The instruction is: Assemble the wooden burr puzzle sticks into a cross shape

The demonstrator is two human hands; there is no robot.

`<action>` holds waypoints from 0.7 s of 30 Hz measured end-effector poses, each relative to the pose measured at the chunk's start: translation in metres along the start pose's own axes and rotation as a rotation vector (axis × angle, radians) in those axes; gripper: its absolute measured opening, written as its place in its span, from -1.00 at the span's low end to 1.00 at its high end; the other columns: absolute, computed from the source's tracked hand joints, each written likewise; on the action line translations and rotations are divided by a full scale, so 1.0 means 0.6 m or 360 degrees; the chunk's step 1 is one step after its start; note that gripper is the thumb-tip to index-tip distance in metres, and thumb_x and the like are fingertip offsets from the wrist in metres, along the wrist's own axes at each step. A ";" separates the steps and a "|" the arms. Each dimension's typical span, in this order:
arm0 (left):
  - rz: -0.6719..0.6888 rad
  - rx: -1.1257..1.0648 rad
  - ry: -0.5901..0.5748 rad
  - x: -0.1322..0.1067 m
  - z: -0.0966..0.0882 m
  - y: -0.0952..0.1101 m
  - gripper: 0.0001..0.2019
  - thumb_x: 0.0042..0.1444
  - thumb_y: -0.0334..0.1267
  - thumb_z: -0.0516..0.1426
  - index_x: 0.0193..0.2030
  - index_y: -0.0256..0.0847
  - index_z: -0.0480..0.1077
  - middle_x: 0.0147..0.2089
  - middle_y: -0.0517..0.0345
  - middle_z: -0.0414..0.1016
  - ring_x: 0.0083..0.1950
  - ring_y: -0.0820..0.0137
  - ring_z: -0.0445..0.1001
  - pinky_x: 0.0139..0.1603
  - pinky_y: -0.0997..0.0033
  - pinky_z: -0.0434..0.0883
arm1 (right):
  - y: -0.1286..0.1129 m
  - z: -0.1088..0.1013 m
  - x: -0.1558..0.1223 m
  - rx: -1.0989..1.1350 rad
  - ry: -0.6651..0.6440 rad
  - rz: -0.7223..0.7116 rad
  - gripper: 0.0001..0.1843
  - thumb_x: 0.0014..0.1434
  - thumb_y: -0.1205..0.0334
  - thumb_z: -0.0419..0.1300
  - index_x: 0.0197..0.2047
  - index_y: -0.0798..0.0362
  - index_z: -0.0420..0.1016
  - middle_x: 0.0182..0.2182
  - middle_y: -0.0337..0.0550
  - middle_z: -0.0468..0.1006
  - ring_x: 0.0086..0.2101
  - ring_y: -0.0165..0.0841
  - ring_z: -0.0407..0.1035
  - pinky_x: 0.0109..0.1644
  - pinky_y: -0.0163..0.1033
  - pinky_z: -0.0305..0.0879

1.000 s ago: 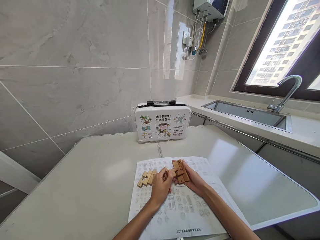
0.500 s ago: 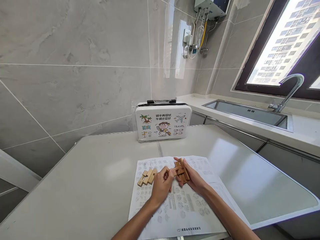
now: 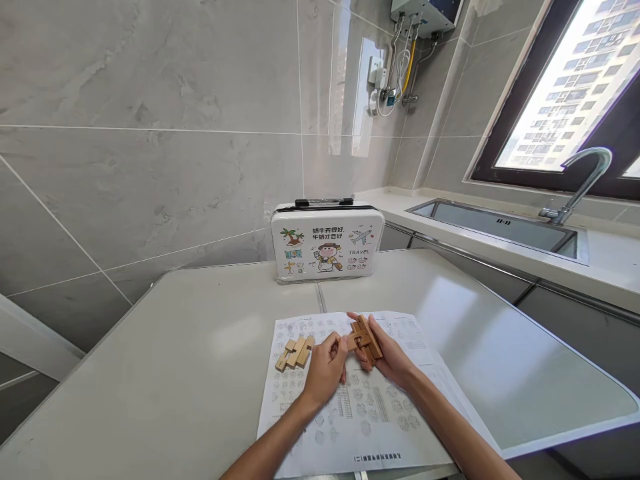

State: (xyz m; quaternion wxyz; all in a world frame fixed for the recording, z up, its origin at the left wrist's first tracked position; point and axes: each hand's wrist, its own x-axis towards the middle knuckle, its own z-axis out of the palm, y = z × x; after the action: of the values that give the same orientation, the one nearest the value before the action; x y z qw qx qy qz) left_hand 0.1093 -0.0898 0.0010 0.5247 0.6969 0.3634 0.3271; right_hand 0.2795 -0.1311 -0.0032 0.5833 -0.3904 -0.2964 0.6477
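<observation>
Notched brown wooden puzzle pieces, fitted together into a partial wooden burr puzzle point(image 3: 367, 341), lie in my right hand point(image 3: 393, 357), whose fingers wrap round them from the right and beneath. My left hand point(image 3: 325, 370) pinches the near end of a lighter wooden piece point(image 3: 352, 342) that reaches into the left side of the assembly. Several pale notched wooden pieces point(image 3: 296, 353) rest side by side on the printed sheet point(image 3: 367, 427), just left of my left hand. Small puzzle diagrams cover the sheet beneath both hands.
Behind the sheet, a white case with cartoon prints point(image 3: 327, 247) stands on the white table point(image 3: 175, 353) against the tiled wall. To the right runs a counter with a sink point(image 3: 500, 227) and a curved faucet point(image 3: 585, 180).
The assembly in my right hand has turned slightly, and its long outer piece shows more of its side. Both hands keep almost the same place; the pale pieces lie unmoved.
</observation>
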 end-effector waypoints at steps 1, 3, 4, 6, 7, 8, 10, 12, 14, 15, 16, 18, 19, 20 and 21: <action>-0.0009 -0.0052 0.0014 0.001 0.000 -0.002 -0.52 0.40 0.19 0.00 -0.42 -0.11 0.16 -0.71 0.40 0.20 -0.68 0.48 0.24 -0.53 0.49 0.20 | -0.001 0.000 0.001 0.0033 0.0009 -0.0015 -0.24 0.38 -0.34 0.09 0.44 -0.04 0.26 -0.51 -0.27 0.41 -0.58 -0.39 0.26 -0.57 -0.33 0.28; -0.0016 -0.0173 0.0049 0.003 0.000 -0.003 -0.51 0.40 0.21 -0.01 -0.41 -0.11 0.14 -0.68 0.41 0.17 -0.67 0.50 0.24 -0.55 0.51 0.19 | -0.002 0.001 0.002 0.0094 -0.0002 -0.0033 -0.30 0.38 -0.31 0.12 0.37 -0.02 0.33 -0.46 -0.25 0.42 -0.58 -0.42 0.24 -0.61 -0.35 0.22; -0.0017 -0.0233 0.0069 0.004 0.000 -0.003 -0.51 0.40 0.21 -0.01 -0.40 -0.11 0.13 -0.66 0.41 0.17 -0.67 0.51 0.24 -0.56 0.52 0.18 | -0.002 0.001 0.003 0.0115 -0.0025 -0.0028 -0.33 0.38 -0.30 0.13 0.34 -0.02 0.37 -0.43 -0.24 0.42 -0.59 -0.44 0.23 -0.63 -0.37 0.18; -0.0016 -0.0328 0.0119 0.006 -0.002 -0.002 -0.51 0.41 0.21 -0.01 -0.40 -0.12 0.13 -0.60 0.41 0.18 -0.67 0.55 0.22 -0.57 0.54 0.18 | -0.003 0.000 0.002 0.0125 -0.0085 0.0008 -0.40 0.38 -0.25 0.15 0.28 -0.03 0.43 -0.40 -0.25 0.41 -0.60 -0.49 0.18 -0.65 -0.40 0.12; -0.0018 -0.0360 0.0141 0.006 -0.002 -0.001 -0.51 0.41 0.21 -0.01 -0.40 -0.13 0.13 -0.58 0.40 0.19 -0.67 0.57 0.21 -0.58 0.55 0.18 | -0.003 0.000 0.002 0.0120 -0.0109 0.0025 -0.45 0.39 -0.22 0.17 0.25 -0.03 0.45 -0.40 -0.26 0.39 -0.61 -0.51 0.15 -0.65 -0.42 0.09; -0.0020 -0.0382 0.0154 0.006 -0.003 0.000 -0.51 0.41 0.21 -0.01 -0.40 -0.13 0.13 -0.56 0.39 0.20 -0.67 0.58 0.21 -0.59 0.55 0.17 | -0.004 -0.001 0.001 0.0116 -0.0125 0.0035 -0.49 0.40 -0.19 0.18 0.23 -0.03 0.47 -0.40 -0.27 0.38 -0.61 -0.53 0.12 -0.66 -0.44 0.07; -0.0025 -0.0408 0.0159 0.006 -0.003 0.001 -0.51 0.41 0.20 0.00 -0.39 -0.14 0.15 -0.53 0.38 0.23 -0.67 0.59 0.22 -0.60 0.56 0.18 | -0.006 -0.003 -0.001 0.0138 -0.0141 0.0031 -0.55 0.41 -0.12 0.20 0.20 -0.03 0.48 -0.39 -0.28 0.36 -0.60 -0.55 0.09 -0.65 -0.47 0.04; -0.0029 -0.0435 0.0144 0.006 -0.001 0.001 -0.51 0.41 0.21 -0.01 -0.38 -0.15 0.17 -0.51 0.36 0.26 -0.67 0.60 0.22 -0.62 0.57 0.18 | -0.010 -0.006 -0.003 0.0212 -0.0170 0.0011 -0.59 0.41 -0.05 0.23 0.20 -0.02 0.48 -0.38 -0.28 0.34 -0.58 -0.57 0.06 -0.64 -0.50 0.02; -0.0028 -0.0474 0.0143 0.007 0.001 -0.001 -0.51 0.41 0.21 -0.01 -0.37 -0.15 0.19 -0.50 0.36 0.27 -0.67 0.60 0.21 -0.64 0.57 0.16 | -0.014 -0.008 -0.006 0.0301 -0.0213 -0.0006 -0.62 0.38 0.06 0.29 0.19 -0.01 0.49 -0.37 -0.29 0.30 -0.58 -0.59 0.02 -0.64 -0.52 -0.02; -0.0027 -0.0496 0.0143 0.007 0.001 -0.002 -0.51 0.41 0.22 -0.01 -0.37 -0.15 0.19 -0.50 0.36 0.27 -0.68 0.61 0.21 -0.64 0.57 0.15 | -0.016 -0.009 -0.007 0.0342 -0.0230 -0.0010 -0.63 0.36 0.12 0.31 0.18 -0.01 0.49 -0.37 -0.30 0.29 -0.57 -0.59 0.00 -0.64 -0.53 -0.04; -0.0027 -0.0518 0.0143 0.008 0.002 -0.003 -0.51 0.41 0.22 -0.01 -0.37 -0.15 0.19 -0.50 0.36 0.27 -0.68 0.61 0.20 -0.65 0.57 0.14 | -0.017 -0.010 -0.009 0.0378 -0.0240 -0.0009 -0.63 0.33 0.17 0.33 0.18 -0.01 0.49 -0.36 -0.30 0.29 -0.57 -0.59 -0.01 -0.64 -0.53 -0.05; -0.0025 -0.0549 0.0136 0.008 0.002 -0.003 -0.51 0.41 0.21 -0.01 -0.36 -0.15 0.20 -0.50 0.36 0.27 -0.68 0.61 0.20 -0.65 0.58 0.14 | -0.019 -0.013 -0.010 0.0429 -0.0242 0.0003 -0.60 0.30 0.24 0.34 0.19 -0.01 0.47 -0.36 -0.29 0.30 -0.57 -0.59 -0.02 -0.65 -0.54 -0.06; -0.0022 -0.0556 0.0128 0.009 0.002 -0.003 -0.52 0.41 0.21 -0.01 -0.35 -0.15 0.20 -0.50 0.36 0.28 -0.68 0.62 0.21 -0.65 0.58 0.14 | -0.019 -0.014 -0.010 0.0448 -0.0239 0.0005 -0.58 0.29 0.27 0.34 0.20 -0.02 0.46 -0.35 -0.29 0.31 -0.57 -0.59 -0.03 -0.65 -0.54 -0.06; -0.0020 -0.0558 0.0117 0.009 0.002 -0.002 -0.52 0.41 0.21 0.00 -0.35 -0.15 0.20 -0.50 0.35 0.29 -0.67 0.62 0.21 -0.65 0.59 0.14 | -0.018 -0.016 -0.009 0.0464 -0.0236 0.0002 -0.56 0.28 0.29 0.35 0.21 -0.02 0.45 -0.36 -0.30 0.31 -0.58 -0.59 -0.03 -0.65 -0.55 -0.07; -0.0020 -0.0559 0.0106 0.009 0.001 -0.001 -0.52 0.41 0.22 -0.01 -0.35 -0.15 0.20 -0.50 0.35 0.29 -0.67 0.62 0.21 -0.65 0.59 0.14 | -0.018 -0.017 -0.009 0.0477 -0.0234 -0.0004 -0.54 0.27 0.31 0.35 0.21 -0.02 0.45 -0.36 -0.30 0.32 -0.58 -0.59 -0.04 -0.65 -0.55 -0.07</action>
State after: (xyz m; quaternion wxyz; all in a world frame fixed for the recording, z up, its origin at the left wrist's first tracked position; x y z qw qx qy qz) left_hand 0.1124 -0.0855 0.0005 0.6281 0.5810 0.3221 0.4052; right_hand 0.2939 -0.1354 0.0011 0.6125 -0.2501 -0.2388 0.7109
